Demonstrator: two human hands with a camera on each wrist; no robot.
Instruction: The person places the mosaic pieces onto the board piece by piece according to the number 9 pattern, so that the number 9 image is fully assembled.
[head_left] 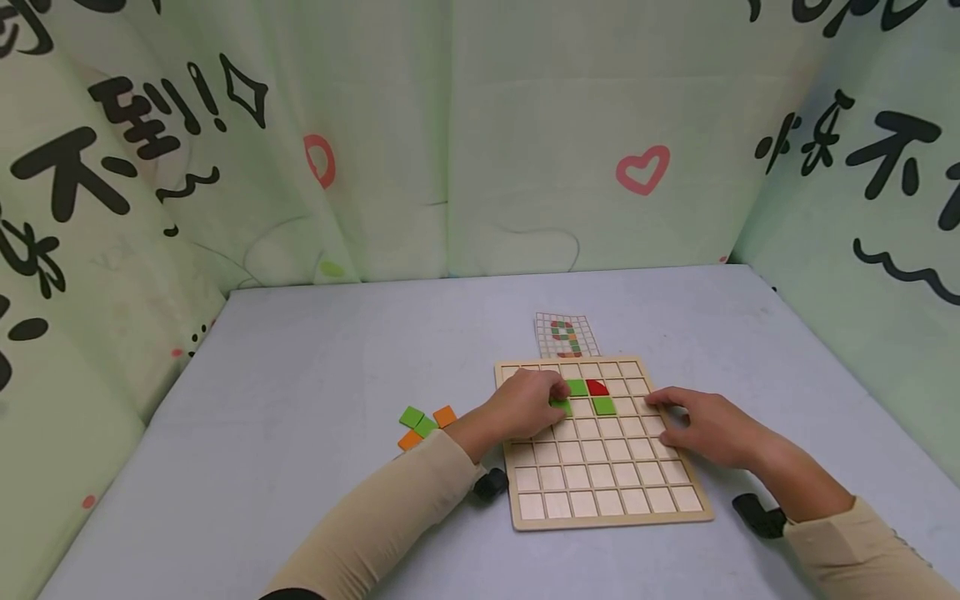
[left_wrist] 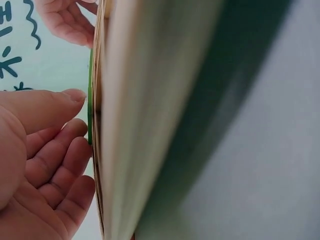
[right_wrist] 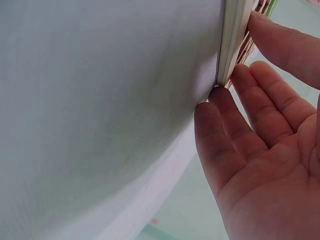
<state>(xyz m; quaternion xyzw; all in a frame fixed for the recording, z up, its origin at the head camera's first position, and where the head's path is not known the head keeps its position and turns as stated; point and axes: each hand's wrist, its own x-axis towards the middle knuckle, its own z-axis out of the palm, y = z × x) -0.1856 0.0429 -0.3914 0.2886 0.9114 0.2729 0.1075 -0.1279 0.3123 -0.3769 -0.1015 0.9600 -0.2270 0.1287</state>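
A square wooden grid board [head_left: 600, 477] lies on the table, with green tiles [head_left: 603, 406] and a red piece [head_left: 597, 387] in its upper cells. My left hand [head_left: 522, 404] is over the board's upper left part, its fingertips right at a green tile [head_left: 560, 407]. In the left wrist view, the thumb and loosely bent fingers [left_wrist: 75, 150] meet the board's face beside a thin green edge [left_wrist: 90, 100]. At the board's right edge, my right hand [head_left: 712, 425] touches the frame with its thumb and fingertips. Its fingers [right_wrist: 257, 112] are nearly straight in the right wrist view.
Left of the board, partly behind the left forearm, lie loose green tiles [head_left: 412, 417] and orange tiles [head_left: 445, 416]. A printed grid card [head_left: 591, 337] with a coloured pattern lies just beyond the board's far edge. Pale green curtains [head_left: 525, 167] surround the table [head_left: 337, 358].
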